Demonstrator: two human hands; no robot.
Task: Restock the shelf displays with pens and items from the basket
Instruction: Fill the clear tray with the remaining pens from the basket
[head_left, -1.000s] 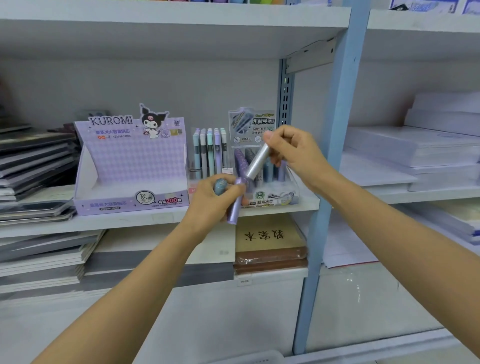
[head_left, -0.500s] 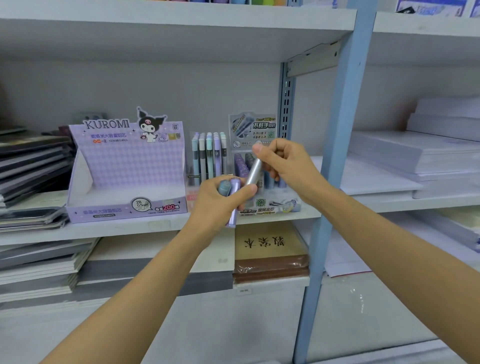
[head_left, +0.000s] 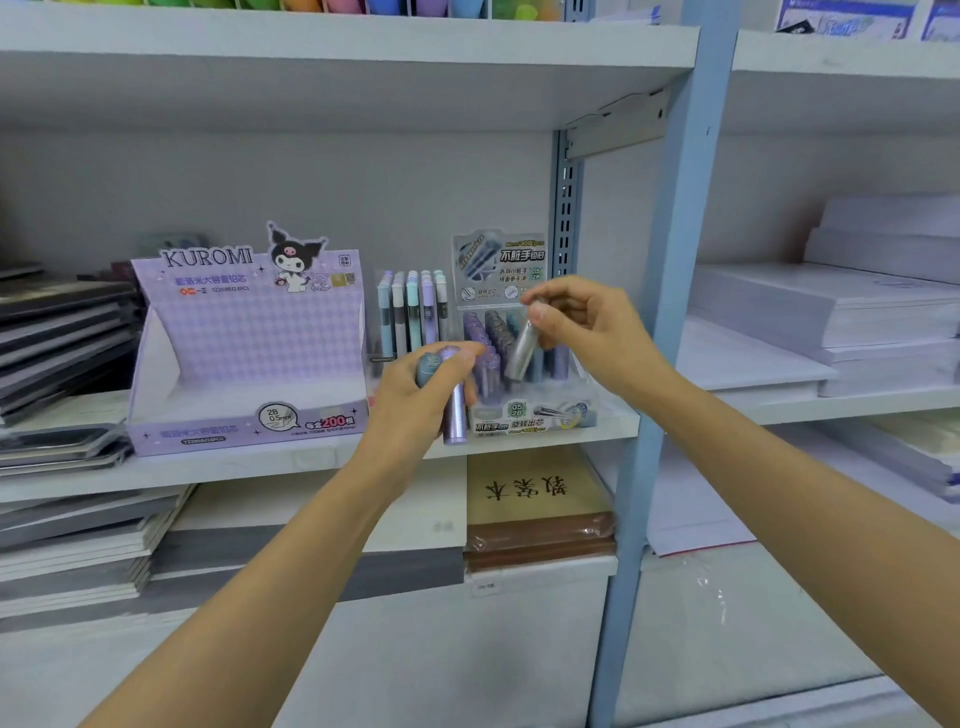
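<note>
Silver lead tube (head_left: 522, 349) looks light, stiff, slick; your right hand (head_left: 582, 322) pinches its top end, good hold; left hand (head_left: 413, 397) grips two spare tubes (head_left: 455, 413).

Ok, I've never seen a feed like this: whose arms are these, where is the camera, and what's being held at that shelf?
There is no machine here. These are a person's two bare arms, filmed by one wide-angle camera worn on the head, looking forward and down, so you see roughly what the person sees. The left hand grips a purple tube and a teal tube. The right hand pinches a silver tube in front of the clear display of similar tubes. On the same shelf stand a rack of pastel cases and a purple Kuromi box, which looks empty.
</note>
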